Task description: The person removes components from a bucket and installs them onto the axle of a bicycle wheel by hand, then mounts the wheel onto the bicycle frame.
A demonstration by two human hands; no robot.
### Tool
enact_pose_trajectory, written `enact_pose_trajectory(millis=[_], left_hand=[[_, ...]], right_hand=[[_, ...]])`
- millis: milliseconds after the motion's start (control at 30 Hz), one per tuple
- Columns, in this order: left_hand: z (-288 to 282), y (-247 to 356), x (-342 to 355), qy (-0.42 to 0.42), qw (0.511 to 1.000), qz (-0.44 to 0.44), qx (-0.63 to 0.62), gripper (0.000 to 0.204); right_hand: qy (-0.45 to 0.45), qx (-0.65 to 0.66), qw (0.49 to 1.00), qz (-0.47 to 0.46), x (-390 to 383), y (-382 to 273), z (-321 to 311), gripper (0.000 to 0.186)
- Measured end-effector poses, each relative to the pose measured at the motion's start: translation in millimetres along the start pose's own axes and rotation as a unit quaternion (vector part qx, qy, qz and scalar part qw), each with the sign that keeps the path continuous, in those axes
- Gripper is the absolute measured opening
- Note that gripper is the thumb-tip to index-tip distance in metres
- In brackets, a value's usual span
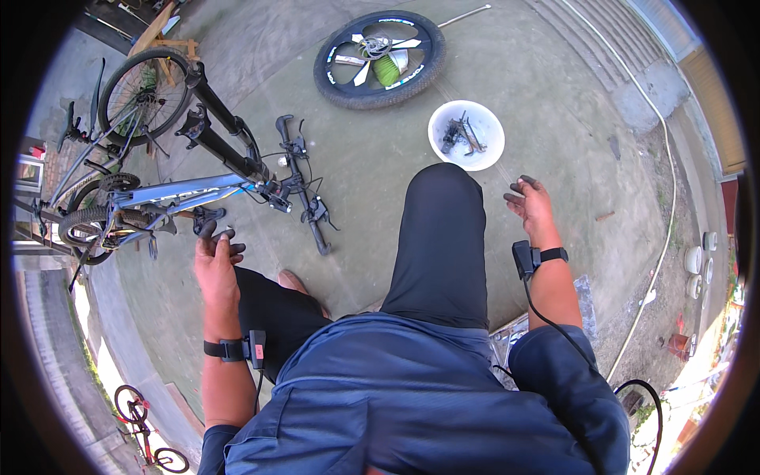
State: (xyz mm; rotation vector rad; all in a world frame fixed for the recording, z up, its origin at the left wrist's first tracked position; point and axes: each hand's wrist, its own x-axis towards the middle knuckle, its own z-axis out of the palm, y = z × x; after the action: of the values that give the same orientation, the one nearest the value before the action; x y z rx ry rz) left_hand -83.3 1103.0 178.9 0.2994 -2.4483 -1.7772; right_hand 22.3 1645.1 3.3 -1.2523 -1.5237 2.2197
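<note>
My left hand (217,265), its fingertips blackened, is raised with the fingers loosely bent and apart; I see nothing held in it. Just beyond it is a pedal (207,215) of the blue-grey bicycle (174,191), whose front fork (226,146) carries no wheel. The handlebar (301,186) lies out to the right of the frame. My right hand (532,204), also with dark fingertips, is open and half curled in the air. Nearest to it is a white bowl (492,158) with dark metal parts (463,136) inside. Both hands are apart from these things.
A fat-tyred wheel (431,79) lies flat on the concrete floor, with coiled cable and a green-and-white bundle (388,69) on it. Another bicycle's wheel (111,87) stands at far left. A small red bicycle (142,427) is at lower left. A pale hose (671,174) runs along the right.
</note>
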Motion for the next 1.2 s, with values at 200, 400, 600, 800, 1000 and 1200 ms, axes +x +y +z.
enact_pose_trajectory(millis=[200,400,600,800,1000,1200], left_hand=[[20.3,-5.8,-13.1,-0.01,0.998,-0.05,0.027,0.04],[42.1,-9.1,-15.4,-0.023,0.996,-0.077,0.031,0.041],[51.3,5.0,-17.8,-0.046,0.997,-0.051,0.02,0.042],[17.6,18.8,-13.1,-0.013,0.999,-0.025,-0.024,0.041],[-6.9,6.2,27.9,0.009,0.996,-0.026,-0.082,0.04],[-1.4,-19.1,81.0,0.035,0.984,-0.11,-0.133,0.04]], right_hand=[[-0.016,-0.025,0.995,0.099,38.2,55.0,21.8,0.044],[-0.032,-0.046,0.993,0.106,61.1,62.4,33.2,0.046],[-0.042,-0.021,0.997,0.068,80.5,41.8,23.7,0.043],[-0.043,-0.045,0.997,0.038,66.0,9.8,34.5,0.044],[-0.077,-0.088,0.992,-0.037,63.3,-71.8,99.9,0.046],[-0.116,-0.127,0.98,-0.095,91.9,-135.9,197.5,0.05]])
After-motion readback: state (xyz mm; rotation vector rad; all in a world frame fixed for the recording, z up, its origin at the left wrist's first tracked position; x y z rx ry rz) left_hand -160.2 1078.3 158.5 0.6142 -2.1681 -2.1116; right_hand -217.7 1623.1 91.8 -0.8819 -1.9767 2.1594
